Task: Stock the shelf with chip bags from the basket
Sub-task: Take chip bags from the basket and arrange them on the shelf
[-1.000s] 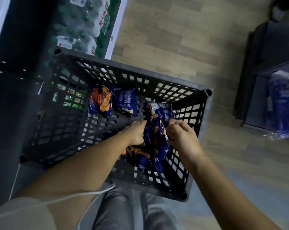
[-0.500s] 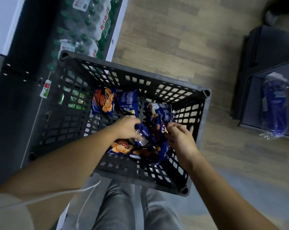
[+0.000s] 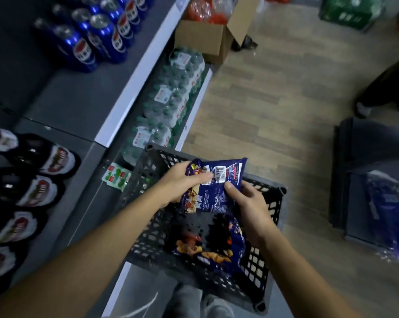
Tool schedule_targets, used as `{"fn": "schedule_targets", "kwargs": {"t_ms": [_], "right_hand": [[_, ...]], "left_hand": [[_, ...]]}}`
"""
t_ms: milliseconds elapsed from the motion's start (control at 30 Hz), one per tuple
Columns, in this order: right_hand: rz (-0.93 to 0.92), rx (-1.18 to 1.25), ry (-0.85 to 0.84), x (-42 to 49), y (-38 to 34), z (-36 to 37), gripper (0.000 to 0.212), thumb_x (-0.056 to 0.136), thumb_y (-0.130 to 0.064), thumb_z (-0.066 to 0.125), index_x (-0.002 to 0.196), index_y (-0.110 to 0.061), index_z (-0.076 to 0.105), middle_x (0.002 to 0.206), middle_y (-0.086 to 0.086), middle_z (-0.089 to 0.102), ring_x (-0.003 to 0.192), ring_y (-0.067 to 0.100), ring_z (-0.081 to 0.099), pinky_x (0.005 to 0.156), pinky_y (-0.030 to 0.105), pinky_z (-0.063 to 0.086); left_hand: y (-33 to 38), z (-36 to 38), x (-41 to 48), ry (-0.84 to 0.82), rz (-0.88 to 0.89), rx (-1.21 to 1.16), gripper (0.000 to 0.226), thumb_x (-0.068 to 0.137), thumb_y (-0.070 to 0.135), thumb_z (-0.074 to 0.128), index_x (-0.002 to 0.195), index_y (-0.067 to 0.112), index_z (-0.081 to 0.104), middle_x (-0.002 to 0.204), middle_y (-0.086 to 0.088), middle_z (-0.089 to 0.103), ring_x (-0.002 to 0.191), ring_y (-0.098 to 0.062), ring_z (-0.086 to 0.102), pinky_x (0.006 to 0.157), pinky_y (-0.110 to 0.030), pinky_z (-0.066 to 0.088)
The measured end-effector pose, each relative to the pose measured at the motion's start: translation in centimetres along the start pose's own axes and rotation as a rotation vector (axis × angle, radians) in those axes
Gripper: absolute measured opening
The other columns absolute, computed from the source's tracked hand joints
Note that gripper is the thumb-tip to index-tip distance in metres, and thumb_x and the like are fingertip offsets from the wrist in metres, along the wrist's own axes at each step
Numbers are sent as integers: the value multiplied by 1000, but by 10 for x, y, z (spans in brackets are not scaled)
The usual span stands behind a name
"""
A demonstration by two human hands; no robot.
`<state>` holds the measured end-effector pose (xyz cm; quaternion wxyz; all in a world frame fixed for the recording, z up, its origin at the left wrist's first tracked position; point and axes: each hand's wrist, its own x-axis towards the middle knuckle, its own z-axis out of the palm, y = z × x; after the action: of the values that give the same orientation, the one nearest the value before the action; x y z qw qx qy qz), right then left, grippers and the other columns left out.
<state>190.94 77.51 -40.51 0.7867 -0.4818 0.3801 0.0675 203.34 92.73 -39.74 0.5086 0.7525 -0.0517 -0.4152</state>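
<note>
Above the dark grey perforated plastic basket [image 3: 278, 193], near the middle of the view: one dark blue glossy foil chip bag [image 3: 219, 191], back side up, white barcode patch showing. Gripped at the left edge by the left hand [image 3: 180, 183], fingers curled round the crumpled top corner, thumb laid across the face. Pinched on the right side by the right hand [image 3: 251, 204], thumb on top, remaining fingers underneath and out of sight. Apparently clear of the basket floor, spanning the gap between both hands. Possibly a second bag bunched in at the left; hard to tell.

Probably very light, air-puffed and soft. Slippery film, brittle contents: best taken by the sealed edges or cradled loosely, never squeezed across the middle.

Lower down, inside the basket toward its near right: more blue chip bags with orange pictures [image 3: 207, 251], loose beneath the right wrist.

Off to the left, a grey metal shelf [image 3: 79, 104] with a white front strip, bare between blue drink cans [image 3: 95, 40] at the far end and dark bottles [image 3: 42, 171] nearer. Likely landing place, though uncertain.
</note>
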Motion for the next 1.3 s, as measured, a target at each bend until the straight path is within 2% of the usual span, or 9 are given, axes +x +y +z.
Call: {"fn": "schedule_targets", "kwargs": {"t_ms": [167,400,567,633,800,967,1067,1200,1300], "right_hand": [[-169,-7,-87,-20,-61,55,26,97,-21,65,120,-10,65,110,12,77,99,31,75,84,44,59],[-289,2,-337,-57,-131,153,37,88,-24,70,118,-5,65,108,16,76,96,33,75,87,48,59],[-326,-35,-514,-91,-160,225,35,91,-23,68,119,-3,64,110,17,76,99,36,74,85,50,60],[-341,-48,-587,-107,-169,254,35,90,-24,69,118,-4,65,112,18,75,106,42,70,94,61,54],[-337,-35,-775,-149,-180,327,42,87,-22,69,122,0,62,116,21,73,106,38,71,93,52,56],[-277,-48,-902,-188,-180,388,42,87,-25,68,121,-2,65,114,21,74,105,39,71,91,50,57],[-222,-34,-970,-209,-174,417,40,93,-22,66,125,0,63,116,23,73,111,42,69,101,56,51],[-125,15,-1035,-233,-160,449,45,93,-17,65,130,7,58,120,29,69,116,46,64,107,61,46],[-87,-1,-1079,-246,-152,462,44,93,-18,64,129,6,58,120,29,69,116,46,65,106,61,46]], "left_hand": [[63,-38,-58,173,168,-81,72,54,81,74,110,36,67,111,7,74,107,-16,69,102,-47,49],[126,-108,-146,457,337,-114,50,67,45,83,110,24,67,106,3,76,98,-19,73,94,-49,54],[157,-157,-214,650,431,-134,26,81,12,78,105,18,68,97,7,78,87,-11,74,74,-24,56],[165,-173,-245,718,450,-131,25,82,13,77,105,18,68,97,7,78,88,-12,74,75,-24,55],[175,-208,-319,911,481,-151,33,79,25,80,109,21,68,100,7,77,93,-14,74,88,-37,57],[174,-230,-388,1028,523,-215,30,82,21,80,98,35,59,89,28,71,98,10,63,86,-15,48],[164,-241,-417,1104,556,-313,52,68,34,86,114,29,63,112,5,74,109,-16,68,96,-37,54],[150,-246,-441,1169,636,-403,53,67,25,78,117,22,61,108,7,74,102,-19,71,81,-29,59],[143,-246,-454,1227,645,-413,58,66,27,82,119,24,60,111,4,74,102,-18,72,84,-30,57]]}}
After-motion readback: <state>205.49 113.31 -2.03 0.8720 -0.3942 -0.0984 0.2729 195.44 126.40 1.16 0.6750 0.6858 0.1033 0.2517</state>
